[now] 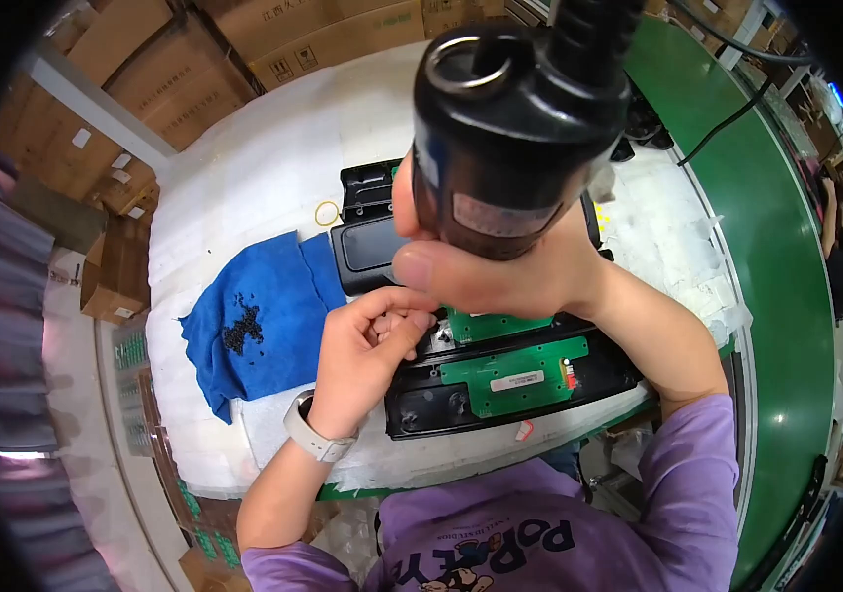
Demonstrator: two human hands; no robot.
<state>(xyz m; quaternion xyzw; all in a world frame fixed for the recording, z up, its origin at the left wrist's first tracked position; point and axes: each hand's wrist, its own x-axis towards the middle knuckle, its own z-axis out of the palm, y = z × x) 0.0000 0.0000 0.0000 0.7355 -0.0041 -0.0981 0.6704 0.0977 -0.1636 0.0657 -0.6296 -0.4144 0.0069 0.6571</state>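
Note:
My right hand (540, 276) grips a black electric screwdriver (500, 148), which stands tall close to the camera and hides part of the work below it. Beneath it lie several black plastic housings. My left hand (362, 340) rests at the left end of one housing, its fingers curled and thumb pressed to the fingertips; whatever they pinch is too small or hidden. Just under my hands a green circuit board (500, 329) is partly visible. Nearer to me is another black housing (417, 409) with a green circuit board (510, 383) in it.
Left of the housings, a blue cloth (298, 360) bears a pile of small black screws (243, 331). A yellow rubber band (327, 213) lies on the white-covered table (244, 178). Cardboard boxes (175, 89) stand behind. On the right runs a green surface (787, 395).

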